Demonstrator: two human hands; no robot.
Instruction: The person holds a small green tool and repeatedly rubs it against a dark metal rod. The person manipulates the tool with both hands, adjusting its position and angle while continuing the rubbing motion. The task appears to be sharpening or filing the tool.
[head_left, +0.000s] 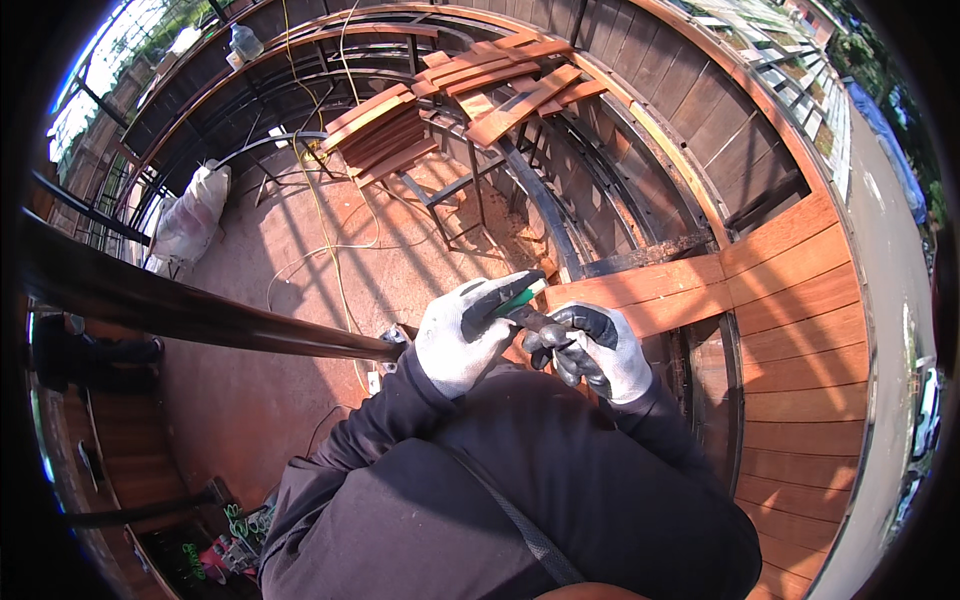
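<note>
Both of my hands wear white gloves with dark grey coated fingers and meet close together in front of my chest. My left hand (450,340) is closed around a slim green stick-like thing (519,300), whose pale end points up and to the right. The fingers of my right hand (618,358) are bent and pinched together beside it. A short dark piece between the two hands is partly covered by fingers, so its kind cannot be made out. Just beyond my hands, reddish-brown boards (640,283) lie across a curved dark metal frame (545,200).
A dark post (220,295) slants in from the left, close to my left forearm. Stacked planks (385,135) rest on a metal stand, and loose boards (500,75) lie beyond. A yellow cord (325,235) trails over the floor near a white sack (190,215). Another person (85,352) is at far left.
</note>
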